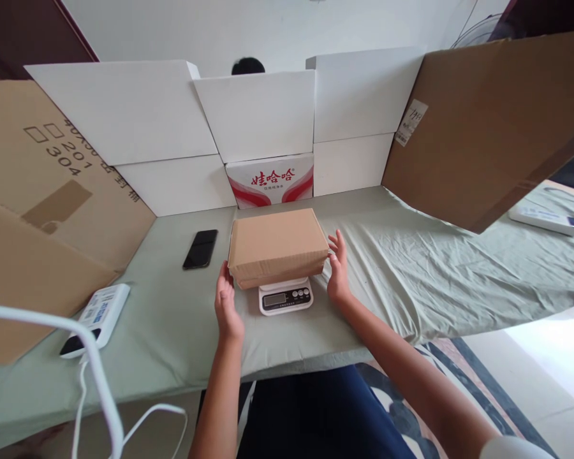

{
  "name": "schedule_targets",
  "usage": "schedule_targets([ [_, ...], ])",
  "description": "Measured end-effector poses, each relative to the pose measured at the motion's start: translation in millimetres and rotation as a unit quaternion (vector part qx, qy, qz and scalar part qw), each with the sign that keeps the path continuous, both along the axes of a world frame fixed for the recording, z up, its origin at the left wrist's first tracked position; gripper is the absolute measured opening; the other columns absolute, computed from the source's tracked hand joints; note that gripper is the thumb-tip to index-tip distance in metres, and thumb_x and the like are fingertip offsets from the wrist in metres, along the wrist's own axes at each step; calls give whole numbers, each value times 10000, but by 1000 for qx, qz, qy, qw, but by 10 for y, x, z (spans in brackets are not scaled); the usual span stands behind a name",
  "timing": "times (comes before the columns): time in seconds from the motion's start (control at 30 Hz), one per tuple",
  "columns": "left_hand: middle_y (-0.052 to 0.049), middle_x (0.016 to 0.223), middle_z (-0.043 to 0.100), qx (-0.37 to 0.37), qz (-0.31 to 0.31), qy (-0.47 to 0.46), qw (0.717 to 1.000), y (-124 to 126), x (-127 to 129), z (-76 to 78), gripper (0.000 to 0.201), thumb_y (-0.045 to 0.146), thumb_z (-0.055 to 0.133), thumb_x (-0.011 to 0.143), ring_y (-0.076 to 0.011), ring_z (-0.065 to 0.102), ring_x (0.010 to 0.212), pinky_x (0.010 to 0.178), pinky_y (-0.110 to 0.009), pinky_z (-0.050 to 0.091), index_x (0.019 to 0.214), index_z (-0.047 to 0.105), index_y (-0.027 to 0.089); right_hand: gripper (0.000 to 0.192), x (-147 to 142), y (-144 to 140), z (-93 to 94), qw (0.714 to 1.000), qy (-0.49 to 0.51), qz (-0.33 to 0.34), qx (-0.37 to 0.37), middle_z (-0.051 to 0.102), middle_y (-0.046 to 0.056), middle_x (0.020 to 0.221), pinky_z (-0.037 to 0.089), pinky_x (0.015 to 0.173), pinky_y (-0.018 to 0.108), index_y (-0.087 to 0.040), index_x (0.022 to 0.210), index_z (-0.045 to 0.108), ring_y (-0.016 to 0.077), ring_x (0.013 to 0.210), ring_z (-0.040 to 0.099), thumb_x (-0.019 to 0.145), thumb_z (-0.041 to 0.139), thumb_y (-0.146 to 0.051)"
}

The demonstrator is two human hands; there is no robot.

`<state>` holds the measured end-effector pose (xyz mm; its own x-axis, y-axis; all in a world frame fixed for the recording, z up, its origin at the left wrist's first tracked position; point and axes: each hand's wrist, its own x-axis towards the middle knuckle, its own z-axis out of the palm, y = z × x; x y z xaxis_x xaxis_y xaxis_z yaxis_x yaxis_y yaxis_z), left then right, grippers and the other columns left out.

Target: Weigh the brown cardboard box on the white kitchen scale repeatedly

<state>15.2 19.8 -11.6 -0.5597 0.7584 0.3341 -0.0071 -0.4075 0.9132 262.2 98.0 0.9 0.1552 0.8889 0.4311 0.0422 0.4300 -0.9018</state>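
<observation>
Pale green cloth [411,280] covers the table, and at its middle a closed brown cardboard box [277,245] sits on a small white kitchen scale [286,296] whose display and buttons peek out at the near edge. The box is plain, flat-lidded and wider than the scale. The left hand [227,306] is open with its fingertips at the box's left side; the right hand [338,271] is open too, fingers spread just beside the right side. A black phone [200,248] lies to the left, apart from the box. Behind stands a red-and-white printed carton [270,180] among white boxes [249,115], with brown cardboard sheets [488,127] walling both sides. A white device [98,315] lies at the near left.
</observation>
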Motion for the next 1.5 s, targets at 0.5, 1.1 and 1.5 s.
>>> schedule_targets([
  [0.5,-161,1677,472,-5,1,2,1000,-4,16,21,803,720,478,966,-313,408,1583,1301,-453,320,1589,525,217,720,-28,52,23,997,33,16,-61,531,137,1557,438,1193,594,-306,1566,456,342,1441,511,974,425,-714],
  [1.1,-197,1628,527,-7,8,-6,1000,17,8,-31,847,750,514,940,-325,471,1544,1287,-465,347,1575,540,190,615,-17,59,42,998,13,41,-36,525,129,1576,450,1203,594,-308,1478,512,330,1470,487,1019,386,-697],
  [1.5,-220,1668,462,-27,3,-1,1000,22,-1,-57,953,822,531,884,-360,455,1549,1276,-477,369,1569,539,160,656,-27,66,63,998,28,50,-32,553,140,1555,430,1220,598,-286,1446,536,333,1471,494,986,420,-739],
])
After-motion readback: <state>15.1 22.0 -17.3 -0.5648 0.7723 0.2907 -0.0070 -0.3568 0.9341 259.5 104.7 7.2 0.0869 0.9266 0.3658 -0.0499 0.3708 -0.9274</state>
